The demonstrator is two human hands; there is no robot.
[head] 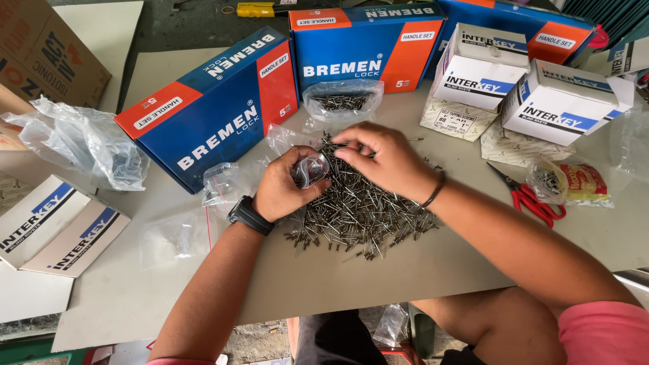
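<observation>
A heap of small dark metal rivets [358, 213] lies in the middle of the grey table [169, 284]. My left hand [284, 189], with a black watch on the wrist, holds a small clear plastic bag [312, 169] over the left edge of the heap. My right hand [385, 159], a dark band on its wrist, hovers above the heap with fingertips pinched together near the bag's mouth; whether rivets sit between the fingers is hard to tell.
Blue and orange boxes [216, 108] stand at the back, white cartons [561, 101] at the back right. A clear bag of rivets [341, 101] sits behind the heap. Red scissors [531, 199] lie to the right, crumpled plastic bags [88, 145] and flat white boxes [54, 226] to the left.
</observation>
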